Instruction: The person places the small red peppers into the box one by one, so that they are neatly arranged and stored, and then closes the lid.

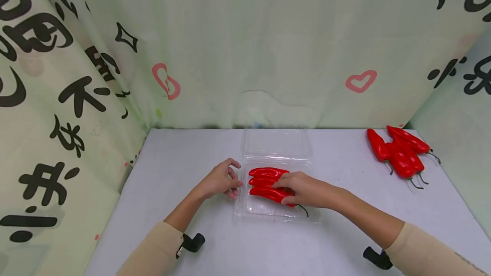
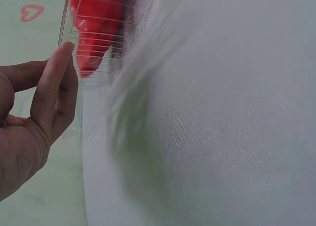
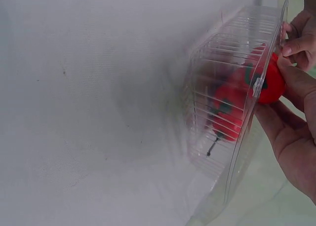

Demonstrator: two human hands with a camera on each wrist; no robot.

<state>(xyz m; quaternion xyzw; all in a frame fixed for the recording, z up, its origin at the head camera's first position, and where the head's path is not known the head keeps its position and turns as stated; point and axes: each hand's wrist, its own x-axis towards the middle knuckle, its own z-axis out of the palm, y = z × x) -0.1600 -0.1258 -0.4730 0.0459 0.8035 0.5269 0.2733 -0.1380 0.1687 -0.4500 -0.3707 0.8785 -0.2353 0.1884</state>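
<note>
A clear plastic clamshell box [image 1: 276, 213] lies open on the table, its lid [image 1: 277, 143] folded back. Several red peppers [image 1: 264, 171] lie side by side in its base. My right hand [image 1: 307, 187] reaches over the base and grips the nearest red pepper [image 3: 273, 83] between thumb and fingers, and its dark stem [image 1: 304, 210] sticks out below the hand. In the right wrist view this pepper rises above the rim. My left hand [image 1: 223, 179] is at the left side of the box, fingers loosely bent, with a fingertip right at the rim [image 2: 69, 42]; it holds nothing.
Several more red peppers [image 1: 400, 156] with dark stems are piled at the right back of the white table [image 1: 184, 152]. A pale green printed curtain [image 1: 291, 46] hangs behind and along both sides. Black wrist cameras [image 1: 193, 242] jut from both sleeves.
</note>
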